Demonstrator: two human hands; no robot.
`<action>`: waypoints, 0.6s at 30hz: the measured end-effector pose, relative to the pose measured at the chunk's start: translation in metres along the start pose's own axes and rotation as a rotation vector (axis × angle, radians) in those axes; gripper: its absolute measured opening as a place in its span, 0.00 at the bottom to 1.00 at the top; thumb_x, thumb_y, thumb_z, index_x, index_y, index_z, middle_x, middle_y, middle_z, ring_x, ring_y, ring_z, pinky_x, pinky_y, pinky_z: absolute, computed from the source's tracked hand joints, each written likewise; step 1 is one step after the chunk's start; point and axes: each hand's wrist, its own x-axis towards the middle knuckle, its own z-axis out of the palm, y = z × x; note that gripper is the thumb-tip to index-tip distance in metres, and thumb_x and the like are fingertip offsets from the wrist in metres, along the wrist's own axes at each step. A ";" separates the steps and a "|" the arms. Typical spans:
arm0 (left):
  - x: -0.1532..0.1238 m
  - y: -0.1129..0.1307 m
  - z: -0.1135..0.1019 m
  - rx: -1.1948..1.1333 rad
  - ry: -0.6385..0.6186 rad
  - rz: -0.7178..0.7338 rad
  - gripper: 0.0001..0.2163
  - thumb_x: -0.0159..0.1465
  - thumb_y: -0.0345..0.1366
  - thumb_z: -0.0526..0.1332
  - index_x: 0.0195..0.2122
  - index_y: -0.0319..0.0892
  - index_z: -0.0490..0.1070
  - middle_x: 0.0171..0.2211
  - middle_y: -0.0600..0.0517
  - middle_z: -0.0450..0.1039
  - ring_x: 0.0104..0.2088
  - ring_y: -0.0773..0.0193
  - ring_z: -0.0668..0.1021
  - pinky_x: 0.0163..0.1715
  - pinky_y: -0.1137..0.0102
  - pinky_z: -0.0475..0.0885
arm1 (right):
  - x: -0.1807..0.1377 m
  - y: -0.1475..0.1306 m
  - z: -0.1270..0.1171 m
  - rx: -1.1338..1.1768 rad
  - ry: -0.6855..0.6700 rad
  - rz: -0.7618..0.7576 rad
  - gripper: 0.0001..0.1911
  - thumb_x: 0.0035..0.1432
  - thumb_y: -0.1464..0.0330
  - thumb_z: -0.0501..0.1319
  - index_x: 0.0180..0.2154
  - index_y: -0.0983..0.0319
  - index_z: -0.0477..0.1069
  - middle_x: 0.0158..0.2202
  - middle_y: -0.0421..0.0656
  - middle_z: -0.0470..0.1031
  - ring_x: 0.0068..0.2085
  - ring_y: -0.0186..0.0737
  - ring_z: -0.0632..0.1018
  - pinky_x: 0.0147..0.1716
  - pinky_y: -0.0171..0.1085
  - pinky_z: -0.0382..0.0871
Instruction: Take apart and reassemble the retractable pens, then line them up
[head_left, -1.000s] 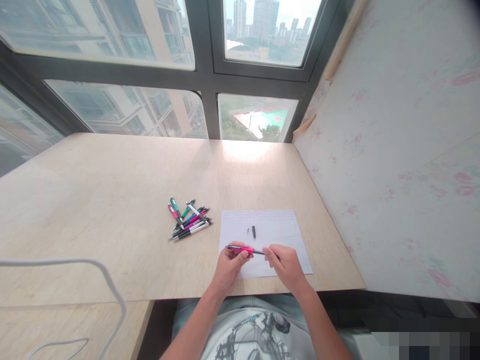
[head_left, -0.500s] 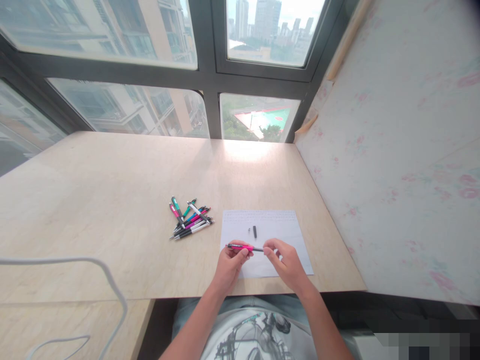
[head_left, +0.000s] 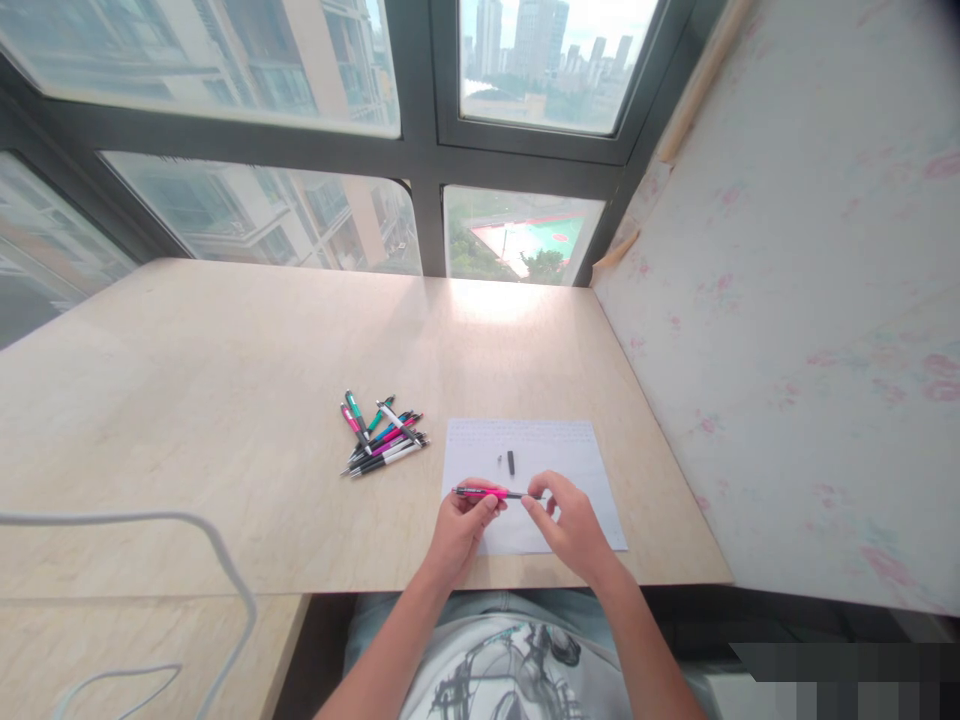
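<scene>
My left hand [head_left: 456,525] is closed around the pink barrel of a ballpoint pen [head_left: 480,491], which lies level with its dark clicker end to the left. From the barrel's right end sticks a thin dark refill [head_left: 516,495]. The thumb and index finger of my right hand [head_left: 574,520] pinch this refill near its tip, which shows just past the thumb. Under both hands lies a white sheet of paper [head_left: 592,470] with lines of writing along its top. On it rest a black grip sleeve [head_left: 511,463] and a tiny metallic piece [head_left: 499,459].
Left of the paper, several pens [head_left: 386,450] in different colours lie in a loose pile on the wooden tabletop [head_left: 225,400]. A grey cable [head_left: 217,550] loops over the left front. A flowered wall [head_left: 787,350] bounds the right side, and windows stand behind.
My right thumb has shifted slightly left along the refill, and the refill's tip now shows between the fingers. My left hand keeps the barrel in the same place.
</scene>
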 end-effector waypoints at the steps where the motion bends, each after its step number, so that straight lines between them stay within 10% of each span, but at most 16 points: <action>1: 0.000 0.000 0.000 -0.001 -0.002 -0.001 0.08 0.53 0.34 0.71 0.33 0.39 0.76 0.29 0.50 0.78 0.31 0.66 0.77 0.36 0.72 0.71 | 0.000 0.000 0.000 -0.011 -0.006 -0.006 0.08 0.63 0.62 0.55 0.36 0.60 0.68 0.32 0.42 0.74 0.31 0.36 0.73 0.29 0.33 0.65; 8: 0.000 -0.001 -0.001 0.007 -0.020 -0.012 0.09 0.53 0.34 0.71 0.33 0.39 0.76 0.29 0.49 0.78 0.31 0.66 0.77 0.35 0.72 0.70 | 0.000 0.004 0.003 -0.139 -0.029 0.015 0.21 0.67 0.60 0.49 0.23 0.60 0.63 0.20 0.38 0.66 0.24 0.33 0.68 0.27 0.33 0.60; 14: 0.000 -0.001 0.000 0.017 0.001 0.000 0.09 0.53 0.35 0.71 0.33 0.39 0.76 0.29 0.50 0.78 0.31 0.65 0.77 0.35 0.71 0.70 | -0.002 0.004 0.002 -0.024 -0.004 0.001 0.10 0.65 0.61 0.53 0.40 0.60 0.68 0.31 0.42 0.74 0.30 0.36 0.73 0.29 0.33 0.65; 18: 0.000 -0.001 -0.001 0.017 0.005 -0.002 0.10 0.52 0.36 0.72 0.33 0.39 0.76 0.29 0.50 0.78 0.30 0.65 0.77 0.35 0.71 0.70 | -0.002 0.005 0.003 -0.096 -0.017 -0.041 0.13 0.66 0.63 0.51 0.31 0.59 0.67 0.28 0.41 0.72 0.29 0.36 0.72 0.29 0.34 0.64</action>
